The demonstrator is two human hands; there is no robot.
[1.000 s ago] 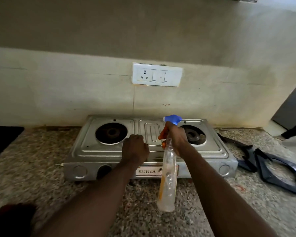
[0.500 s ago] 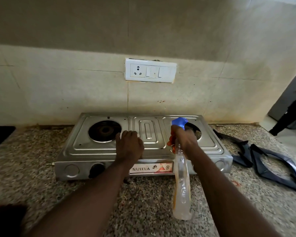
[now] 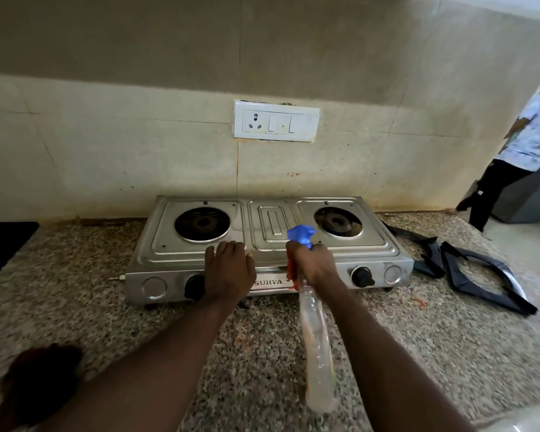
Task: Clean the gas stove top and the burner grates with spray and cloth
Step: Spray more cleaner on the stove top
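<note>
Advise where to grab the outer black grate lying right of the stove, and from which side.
Take the outer burner grate by its near frame bar, coming from above and the front. It lies roughly flat on the counter, and its open middle lets fingers curl under the thin bar. The other grate crowds its left side.

A speckled stone counter point(image 3: 75, 291) bears the gas stove point(image 3: 272, 226), with black burner grates point(image 3: 434, 263) just beside it.
</note>
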